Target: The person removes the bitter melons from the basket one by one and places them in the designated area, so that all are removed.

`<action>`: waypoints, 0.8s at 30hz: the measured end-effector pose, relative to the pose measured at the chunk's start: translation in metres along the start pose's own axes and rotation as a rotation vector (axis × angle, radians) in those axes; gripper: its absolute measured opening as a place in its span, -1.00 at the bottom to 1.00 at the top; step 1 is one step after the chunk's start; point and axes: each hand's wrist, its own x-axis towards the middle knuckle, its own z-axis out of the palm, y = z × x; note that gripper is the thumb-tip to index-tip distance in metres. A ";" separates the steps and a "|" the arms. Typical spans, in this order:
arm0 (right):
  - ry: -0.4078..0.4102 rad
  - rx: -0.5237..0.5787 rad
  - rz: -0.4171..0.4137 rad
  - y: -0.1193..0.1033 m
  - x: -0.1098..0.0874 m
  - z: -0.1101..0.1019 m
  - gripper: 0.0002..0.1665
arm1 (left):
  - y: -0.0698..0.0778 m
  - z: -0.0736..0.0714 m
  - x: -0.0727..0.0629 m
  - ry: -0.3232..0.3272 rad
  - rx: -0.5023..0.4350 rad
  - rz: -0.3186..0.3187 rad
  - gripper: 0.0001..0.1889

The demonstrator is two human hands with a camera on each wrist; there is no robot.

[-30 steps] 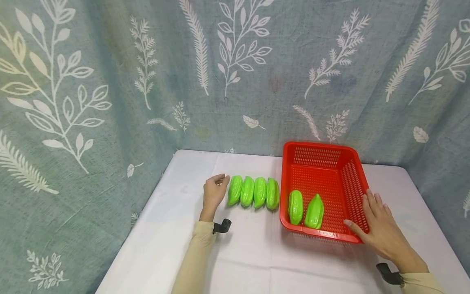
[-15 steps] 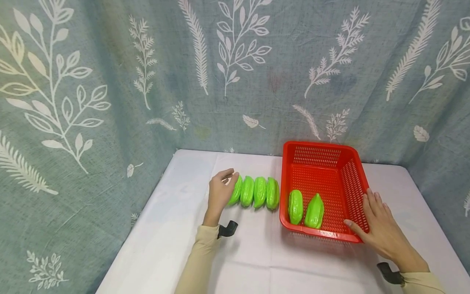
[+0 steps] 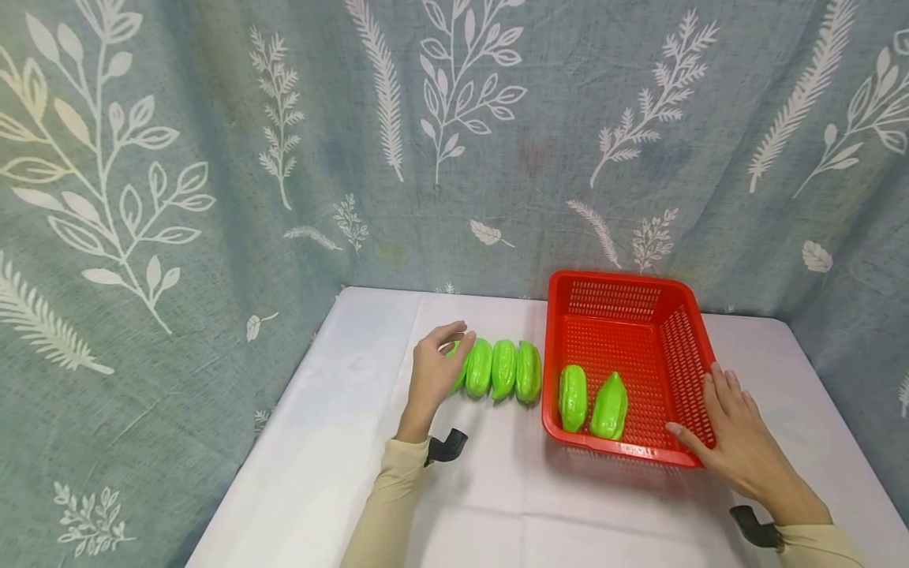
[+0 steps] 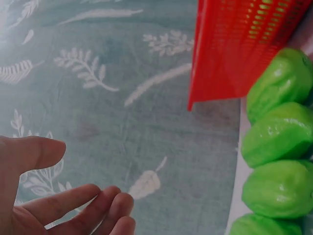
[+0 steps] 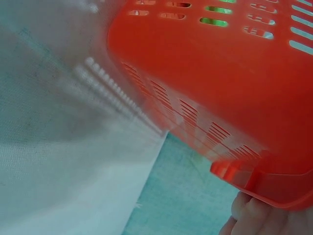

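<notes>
Several glossy green star fruits [image 3: 479, 368] lie side by side in a row on the white table, left of a red plastic basket [image 3: 616, 278]. My left hand [image 3: 435, 371] is above the leftmost star fruit [image 3: 459, 377] and partly hides it. In the left wrist view, the thumb and fingers of that hand [image 4: 83, 208] are apart with nothing between them, and the star fruits [image 4: 279, 188] are off to the right. Two more star fruits [image 3: 572, 398] lie inside the basket near its front left. My right hand [image 3: 742, 450] rests on the basket's right rim, fingers extended.
The white-covered table [image 3: 483, 489] ends at a grey-blue curtain [image 3: 454, 221] printed with white leaves, which hangs along the back and sides. The basket's left wall stands close to the row's right end.
My left hand has moved right, from beside the row to over the leftmost star fruit. My right hand and the basket stay in place.
</notes>
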 end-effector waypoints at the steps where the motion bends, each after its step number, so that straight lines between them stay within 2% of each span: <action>1: -0.002 0.000 0.003 0.000 0.000 0.000 0.32 | 0.002 0.001 -0.001 -0.011 -0.003 0.005 -0.55; 9: 0.006 -0.001 0.003 0.000 0.001 -0.001 0.31 | 0.018 0.011 -0.008 -0.054 -0.036 0.037 -0.56; 13: 0.009 0.002 0.001 -0.001 0.001 -0.001 0.31 | 0.026 0.019 -0.014 -0.101 -0.056 0.053 -0.55; 24: 0.010 0.008 -0.009 0.000 0.000 0.001 0.30 | 0.044 0.047 -0.028 -0.216 -0.115 0.031 -0.55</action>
